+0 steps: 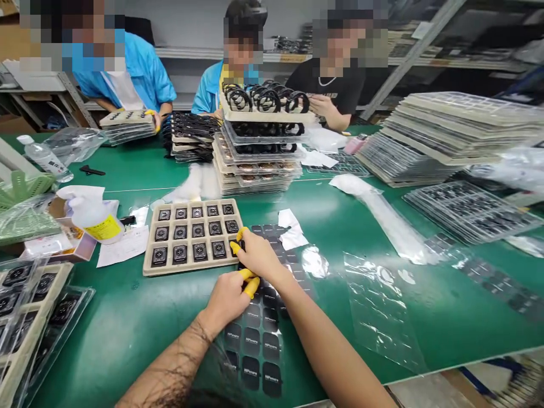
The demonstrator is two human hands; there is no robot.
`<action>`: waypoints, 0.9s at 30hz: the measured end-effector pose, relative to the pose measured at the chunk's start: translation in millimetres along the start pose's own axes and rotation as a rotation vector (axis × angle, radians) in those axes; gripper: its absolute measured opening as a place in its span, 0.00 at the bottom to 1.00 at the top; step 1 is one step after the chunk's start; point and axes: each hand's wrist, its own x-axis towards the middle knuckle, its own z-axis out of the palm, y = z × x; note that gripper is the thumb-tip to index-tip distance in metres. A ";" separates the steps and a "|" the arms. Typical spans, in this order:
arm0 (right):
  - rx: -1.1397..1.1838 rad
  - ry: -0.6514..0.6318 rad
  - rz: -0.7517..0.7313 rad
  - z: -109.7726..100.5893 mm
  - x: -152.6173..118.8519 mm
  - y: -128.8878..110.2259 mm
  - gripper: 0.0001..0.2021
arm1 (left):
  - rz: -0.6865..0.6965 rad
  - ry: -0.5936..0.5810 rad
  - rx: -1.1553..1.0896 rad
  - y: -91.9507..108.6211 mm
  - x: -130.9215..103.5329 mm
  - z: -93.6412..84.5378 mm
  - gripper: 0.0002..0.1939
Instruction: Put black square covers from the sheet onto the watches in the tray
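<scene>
My right hand [259, 258], with yellow finger covers, pinches a small black square watch part [238, 247] at the right edge of a beige tray [149, 267]. The tray's compartments hold several black square parts [198, 230]. Just below, my left hand [229, 297], also in yellow finger covers, is closed near the same part; what its fingertips hold is hidden. Beneath both hands lies a clear sheet of dark square stickers [251, 340] with white print.
Stacked trays with black straps [263, 136] stand beyond the beige tray. More tray stacks [459, 130] are at the right, others [55, 283] at the left. A spray bottle [96, 218] and plastic film [378, 306] lie around. Three people sit across the table.
</scene>
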 end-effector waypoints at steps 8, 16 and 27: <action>0.919 0.015 -0.047 -13.2 -41.9 41.4 0.11 | -0.063 0.123 -0.284 -3.7 5.2 1.1 0.20; 1.174 -0.173 -0.022 3.3 -61.2 51.3 0.14 | -0.178 0.192 -0.408 -10.4 5.8 7.5 0.38; 0.718 0.097 -0.075 15.1 -66.7 39.5 0.04 | -0.146 0.264 -0.268 -12.6 7.6 7.6 0.28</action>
